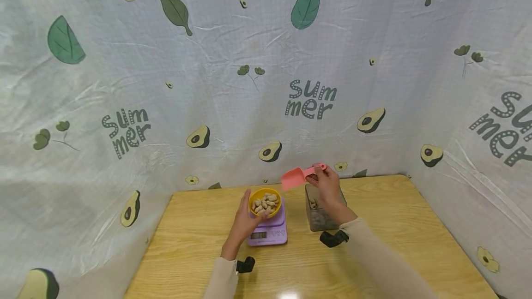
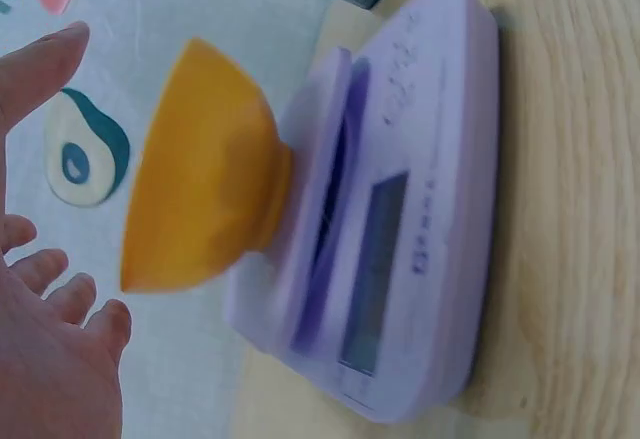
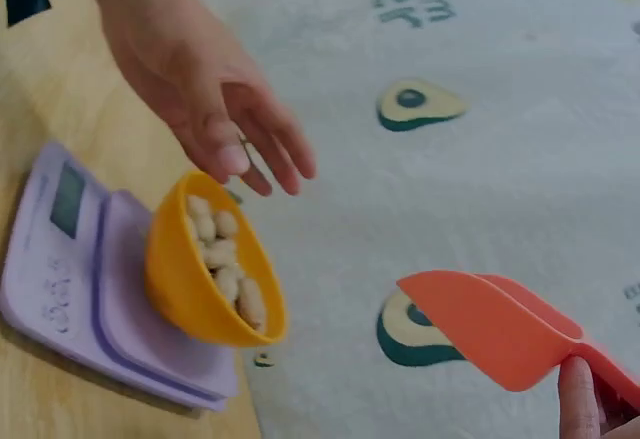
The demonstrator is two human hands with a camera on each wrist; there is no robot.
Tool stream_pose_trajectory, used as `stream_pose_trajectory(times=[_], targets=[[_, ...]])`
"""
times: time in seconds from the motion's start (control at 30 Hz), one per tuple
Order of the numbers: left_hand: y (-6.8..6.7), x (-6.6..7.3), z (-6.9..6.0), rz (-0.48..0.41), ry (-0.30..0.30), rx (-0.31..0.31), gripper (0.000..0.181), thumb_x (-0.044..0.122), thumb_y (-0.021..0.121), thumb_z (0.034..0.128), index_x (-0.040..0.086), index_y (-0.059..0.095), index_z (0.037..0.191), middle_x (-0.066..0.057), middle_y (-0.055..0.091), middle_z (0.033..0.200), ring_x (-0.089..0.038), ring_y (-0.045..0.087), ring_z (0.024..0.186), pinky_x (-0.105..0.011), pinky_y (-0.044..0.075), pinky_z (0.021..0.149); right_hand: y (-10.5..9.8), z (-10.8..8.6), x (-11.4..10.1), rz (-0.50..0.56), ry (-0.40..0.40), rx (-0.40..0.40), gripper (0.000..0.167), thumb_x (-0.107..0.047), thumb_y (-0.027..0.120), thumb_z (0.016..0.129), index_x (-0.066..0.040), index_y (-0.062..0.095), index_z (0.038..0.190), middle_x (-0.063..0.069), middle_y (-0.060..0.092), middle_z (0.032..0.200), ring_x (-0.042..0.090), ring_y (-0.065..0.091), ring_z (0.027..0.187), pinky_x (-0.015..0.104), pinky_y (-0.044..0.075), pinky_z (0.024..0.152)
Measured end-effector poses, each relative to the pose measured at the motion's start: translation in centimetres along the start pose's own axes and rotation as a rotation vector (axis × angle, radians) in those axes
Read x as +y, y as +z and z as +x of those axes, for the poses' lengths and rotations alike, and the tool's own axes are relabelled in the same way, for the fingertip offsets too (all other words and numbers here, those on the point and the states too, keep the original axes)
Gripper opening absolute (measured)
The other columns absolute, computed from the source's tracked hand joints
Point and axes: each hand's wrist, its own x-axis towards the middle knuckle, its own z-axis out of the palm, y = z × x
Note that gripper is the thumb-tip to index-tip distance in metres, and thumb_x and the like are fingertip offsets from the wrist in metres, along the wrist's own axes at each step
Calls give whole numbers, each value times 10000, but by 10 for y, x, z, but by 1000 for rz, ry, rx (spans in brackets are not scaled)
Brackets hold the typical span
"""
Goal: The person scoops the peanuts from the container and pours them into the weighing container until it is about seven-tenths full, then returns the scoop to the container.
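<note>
A yellow bowl [image 2: 205, 174] of unshelled peanuts [image 1: 266, 203] stands on a purple kitchen scale [image 1: 270, 238]. Around the bowl's left and near side my left hand [image 1: 244, 220] is spread, fingers loosely extended; the left wrist view shows a gap between it and the bowl. My right hand [image 1: 328, 187] grips a pink scoop [image 1: 293, 178] by its handle, raised to the right of the bowl. No peanuts are visible on the scoop. Below the right hand, a clear container [image 1: 311, 218] holds more peanuts, partly hidden by the forearm.
The wooden table [image 1: 191, 253] extends to both sides of the scale. Behind it hangs a white sheet [image 1: 232, 105] printed with avocados and leaves. The scale's display [image 1: 259, 235] is lit, its digits too small to read surely.
</note>
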Motion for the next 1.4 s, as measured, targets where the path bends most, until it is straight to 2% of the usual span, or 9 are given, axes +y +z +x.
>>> stream_pose_trajectory(times=[0.13, 0.33, 0.63, 0.87, 1.07, 1.17, 1.27, 1.37, 1.4], targets=[[-1, 9, -2, -7, 26, 8, 971, 335, 762, 847, 122, 165, 1582, -168, 181, 1639, -425, 213, 1491, -636, 230, 1173, -22, -1, -9, 37, 35, 30, 337, -260, 466, 1045, -1, 542, 1246, 7, 586, 1021, 50, 674, 873, 231, 582, 850], [-1, 24, -5, -14, 51, 1, 950, 342, 751, 860, 155, 166, 1584, -132, 166, 1650, -395, 198, 1504, -611, 223, 1187, -48, -7, -21, 12, -20, 113, 347, -275, 476, 1037, -12, 549, 1252, 1, 585, 1061, 28, 669, 874, 216, 581, 839], [6, 34, -12, 23, 117, -26, 982, 394, 760, 844, 224, 145, 1591, -112, 171, 1652, -408, 236, 1488, -639, 277, 1151, -75, -9, -12, -162, -93, 183, 358, -222, 493, 1032, -3, 546, 1310, 83, 557, 1123, 1, 651, 827, 226, 589, 802], [13, 40, -17, 54, 143, -77, 955, 457, 717, 863, 235, 142, 1592, -32, 142, 1665, -348, 214, 1507, -605, 268, 1173, -86, -5, 0, -348, 1, 129, 344, -178, 500, 1025, 26, 536, 1300, 200, 576, 1186, -30, 651, 772, 172, 584, 735], [14, 41, -19, 90, 157, -98, 928, 512, 680, 876, 252, 145, 1589, -65, 137, 1666, -347, 194, 1514, -620, 261, 1169, -95, -3, 4, -486, 48, 75, 411, -166, 519, 1016, 31, 488, 1375, 241, 571, 1283, 31, 672, 871, 270, 590, 850], [14, 42, -19, 99, 159, -96, 922, 516, 674, 878, 241, 156, 1589, -65, 139, 1665, -345, 194, 1515, -622, 264, 1167, -101, -1, 3, -559, 22, 87, 397, -183, 516, 1014, 9, 508, 1361, 226, 604, 1291, 85, 689, 938, 264, 586, 859], [14, 43, -20, 111, 160, -95, 911, 509, 675, 880, 238, 168, 1587, -44, 139, 1666, -336, 195, 1517, -609, 267, 1172, -106, -1, 2, -621, -37, 117, 371, -197, 525, 1006, -4, 534, 1322, 206, 630, 1264, 212, 692, 1026, 143, 554, 742], [13, 43, -21, 119, 163, -93, 885, 493, 665, 892, 242, 175, 1585, -31, 139, 1666, -338, 203, 1513, -605, 275, 1170, -112, -3, 0, -683, -144, 145, 362, -209, 528, 1005, -10, 538, 1308, 196, 624, 1259, 328, 651, 1130, 61, 470, 674], [13, 43, -21, 124, 161, -93, 869, 493, 656, 900, 254, 178, 1584, -28, 138, 1666, -342, 207, 1511, -608, 279, 1167, -113, -4, -1, -694, -192, 152, 365, -207, 528, 1004, -6, 538, 1309, 202, 614, 1264, 353, 628, 1155, 100, 512, 710]])
